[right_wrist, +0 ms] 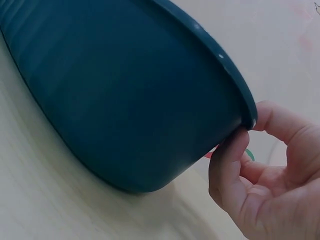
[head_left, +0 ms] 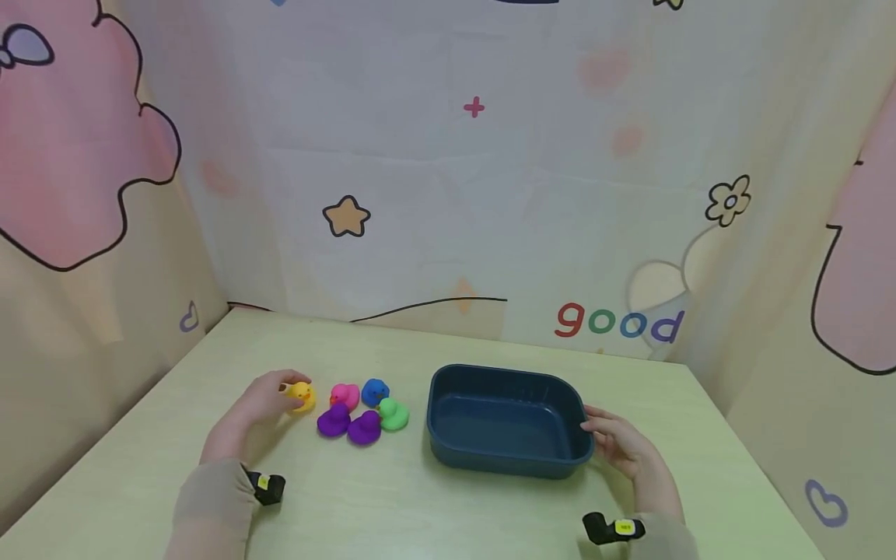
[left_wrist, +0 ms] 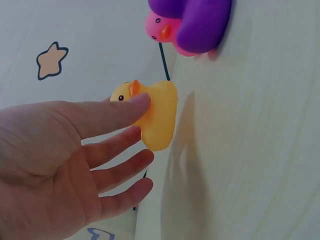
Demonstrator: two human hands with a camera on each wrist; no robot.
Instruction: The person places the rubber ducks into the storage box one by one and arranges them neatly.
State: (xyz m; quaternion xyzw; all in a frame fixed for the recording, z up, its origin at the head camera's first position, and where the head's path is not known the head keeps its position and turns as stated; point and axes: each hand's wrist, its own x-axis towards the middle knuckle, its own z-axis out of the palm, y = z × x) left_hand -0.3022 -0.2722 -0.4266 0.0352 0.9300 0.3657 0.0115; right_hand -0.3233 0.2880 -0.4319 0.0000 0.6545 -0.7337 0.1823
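My left hand (head_left: 269, 398) pinches a yellow rubber duck (left_wrist: 159, 117) between thumb and index finger, while the other fingers stay loosely spread. A shadow falls on the table beside this duck; whether its base touches the tabletop I cannot tell. Just right of it sit a pink duck (head_left: 345, 396), a blue duck (head_left: 375, 391), a green duck (head_left: 393, 414) and two purple ducks (head_left: 334, 420), close together. At the right end of a dark blue rectangular basin (head_left: 500, 463), my right hand (head_left: 621, 442) pinches the rim, one finger over its edge and another against the outer wall.
The pale wooden table (head_left: 364, 505) carries the ducks on the left and the basin right of centre. Printed cloth (head_left: 420, 257) hangs behind the table and along both sides. A black camera (head_left: 267, 488) is strapped to each wrist.
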